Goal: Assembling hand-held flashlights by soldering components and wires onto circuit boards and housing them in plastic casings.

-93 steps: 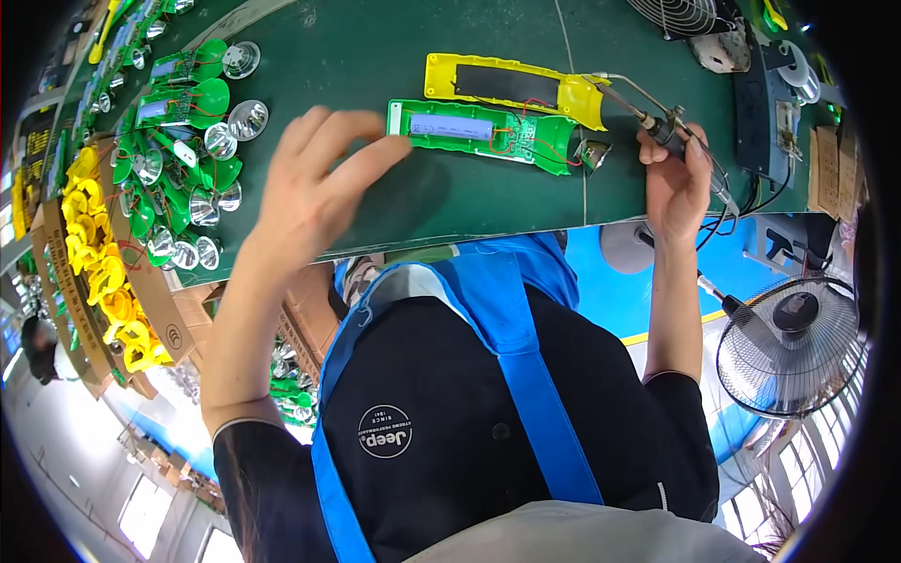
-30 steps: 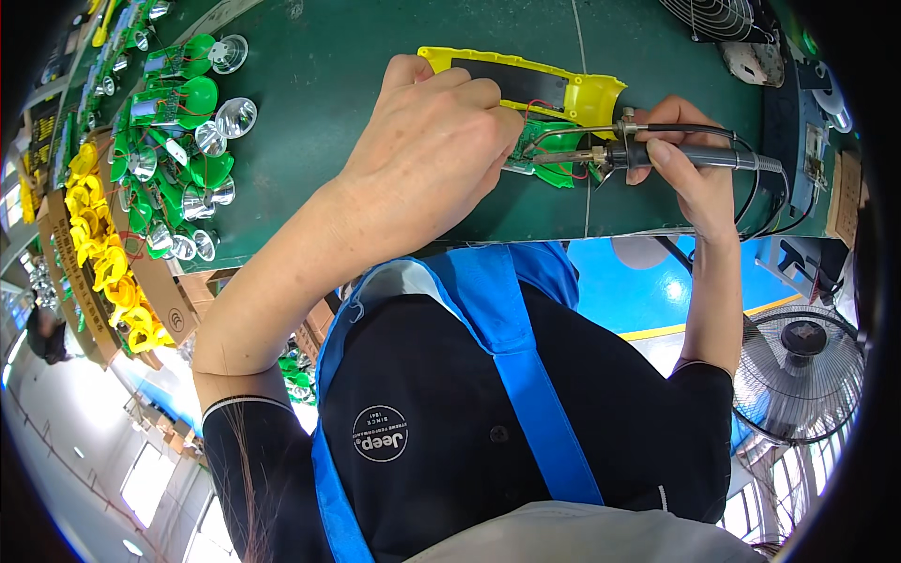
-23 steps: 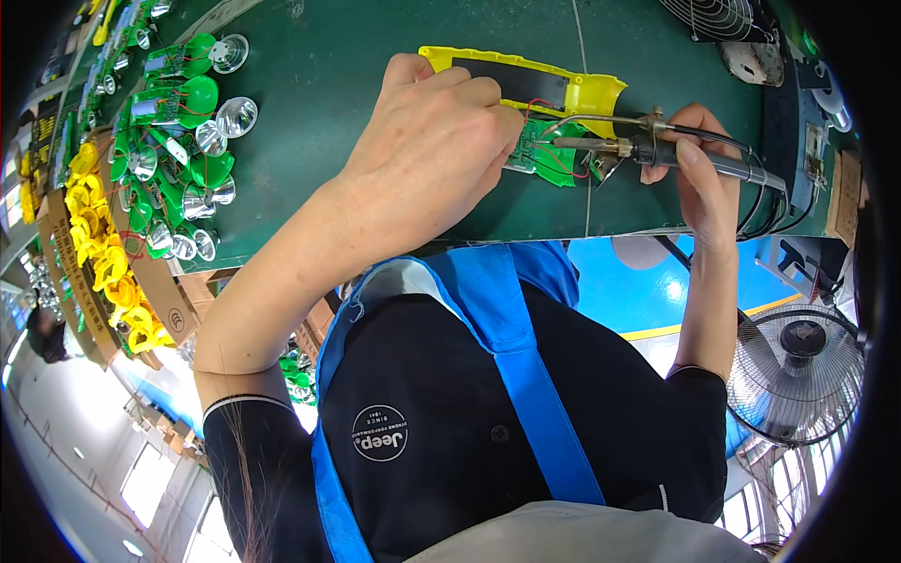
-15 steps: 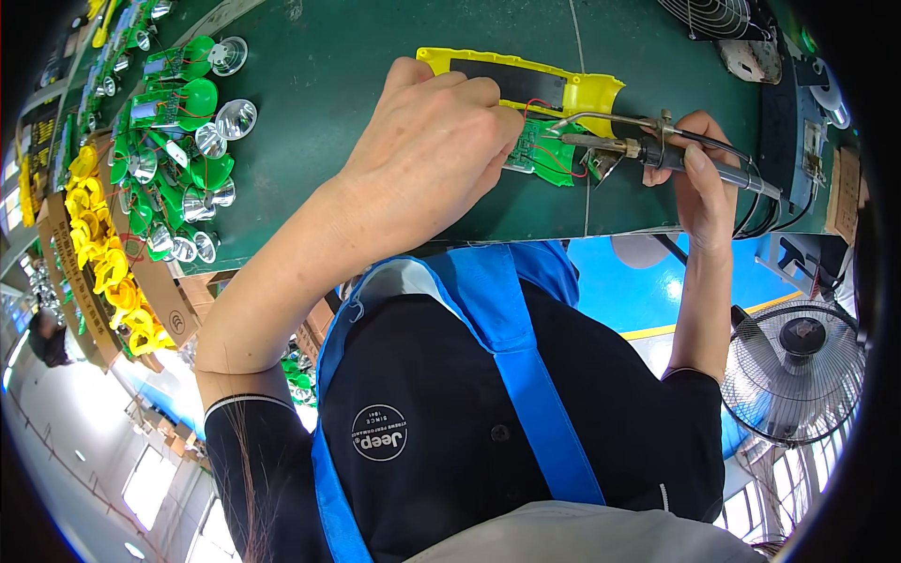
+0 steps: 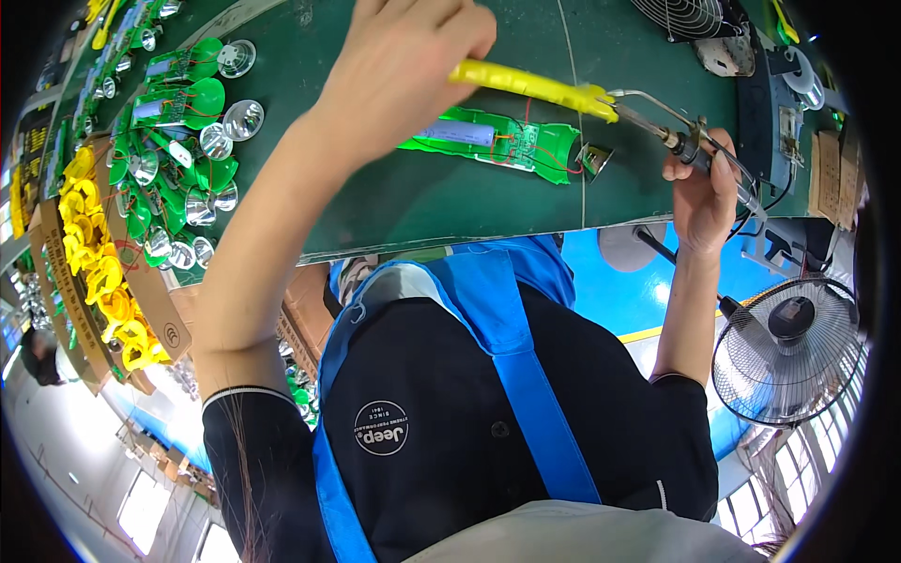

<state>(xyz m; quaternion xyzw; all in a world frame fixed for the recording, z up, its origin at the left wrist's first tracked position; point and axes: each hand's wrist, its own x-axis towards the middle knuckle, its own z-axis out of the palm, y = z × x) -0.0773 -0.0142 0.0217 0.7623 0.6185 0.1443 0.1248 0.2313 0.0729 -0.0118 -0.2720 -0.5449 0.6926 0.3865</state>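
Observation:
My left hand (image 5: 399, 80) is closed on the left end of a yellow plastic half-shell (image 5: 535, 87), tipped up on its edge above the bench. Between my right hand's (image 5: 704, 192) fingers is a soldering iron (image 5: 693, 150) with a thin bent metal tube fixed alongside. Its tip points left and lies close to the shell's right end; whether they touch I cannot tell. Just below the yellow piece lies a green half-shell (image 5: 560, 145) with a blue cylindrical battery (image 5: 465, 132), a circuit board and red wires. A small reflector cup (image 5: 594, 160) sits at its right end.
Green flashlight halves (image 5: 205, 98) with silver reflectors crowd the bench's left side. Beyond them, yellow plastic parts (image 5: 101, 272) fill a cardboard box. A caged fan (image 5: 690, 14) and a metal stand (image 5: 791, 131) stand far right; another fan (image 5: 790, 352) is below the bench edge.
My left hand has moved up and left, lifting and tilting the yellow half-shell. The green half-shell now shows its battery. My right hand and the iron have shifted slightly right and down.

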